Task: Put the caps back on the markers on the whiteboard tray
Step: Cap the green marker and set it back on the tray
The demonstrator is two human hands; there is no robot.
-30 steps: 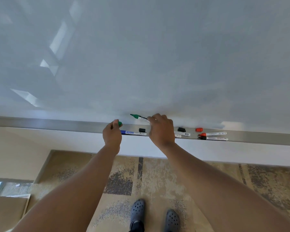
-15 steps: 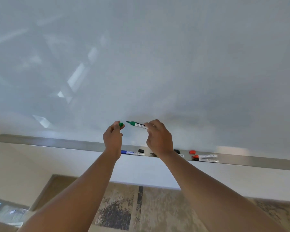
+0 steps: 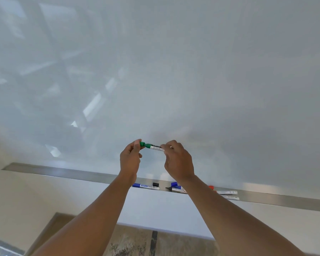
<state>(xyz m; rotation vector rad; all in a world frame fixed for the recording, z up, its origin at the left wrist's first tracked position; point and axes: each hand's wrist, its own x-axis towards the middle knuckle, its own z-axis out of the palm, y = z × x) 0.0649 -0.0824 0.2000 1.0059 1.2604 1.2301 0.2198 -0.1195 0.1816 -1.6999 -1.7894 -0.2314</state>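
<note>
Green marker (image 3: 155, 146) held level in front of the whiteboard (image 3: 192, 71), above the tray (image 3: 284, 197). Green cap (image 3: 143, 144) at its left end, apparently meeting the tip; seated or not, cannot tell. Left hand (image 3: 130, 159) pinching cap between thumb and fingertips; right hand (image 3: 177, 160) pinching barrel near its middle.

Step in hand, by judgement: pressing cap home. Best done by keeping cap and barrel on one line, pushing straight along the axis, no twist off-centre, until firmly stopped. Pinch close to the joint for control.

Barrel: slim white cylinder, dark printed label, smooth plastic. Cap: short, flared collar, matte green.

Below on tray: blue marker (image 3: 145, 186), black cap (image 3: 155, 184), black marker (image 3: 175, 190) with bare tip, blue cap (image 3: 174, 184), red cap (image 3: 211, 187) partly hidden by forearm, two white barrels (image 3: 228, 192) to the right. Tray: long brushed-metal ledge, dull sheen. Whiteboard glossy, carrying window reflections.
</note>
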